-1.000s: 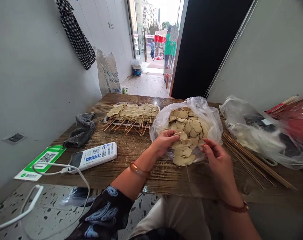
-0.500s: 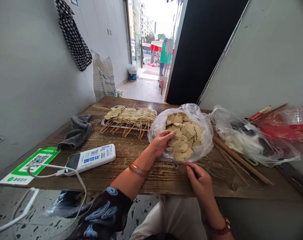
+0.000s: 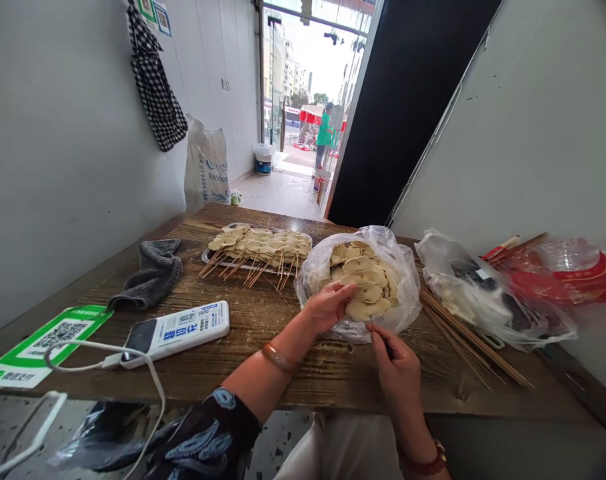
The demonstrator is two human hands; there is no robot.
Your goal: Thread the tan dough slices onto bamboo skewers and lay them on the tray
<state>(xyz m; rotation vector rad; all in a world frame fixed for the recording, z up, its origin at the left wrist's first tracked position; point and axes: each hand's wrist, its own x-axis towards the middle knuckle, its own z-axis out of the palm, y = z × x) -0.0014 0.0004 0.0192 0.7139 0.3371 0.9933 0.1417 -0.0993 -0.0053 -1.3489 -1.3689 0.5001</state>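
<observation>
My right hand (image 3: 397, 357) pinches the lower end of a thin bamboo skewer (image 3: 372, 323), most of which is hidden. Several pale, thin round slices (image 3: 367, 309) overlap in a row above that end and appear threaded on it. With thumb and fingers together, my left hand (image 3: 331, 307) grips the left edge of these slices. Just behind both hands, an open clear plastic bag (image 3: 409, 268) holds a heap of the same loose slices. To its left, a metal tray (image 3: 205, 256) carries rows of filled skewers (image 3: 263, 244), their bare ends pointing toward me.
Bare bamboo skewers (image 3: 475, 340) lie right of the bag, beside another plastic bag (image 3: 513, 310) and red packaging (image 3: 577, 280). At left are a grey cloth (image 3: 150, 273), a white power bank (image 3: 183, 331) with a cable and a green QR card (image 3: 53, 340). Outside stands a person in green (image 3: 324, 130).
My left hand has moved slightly down and right along the slices, and the row now shows more clearly over the heap. The right hand keeps its pinch. The camera view has tilted up.
</observation>
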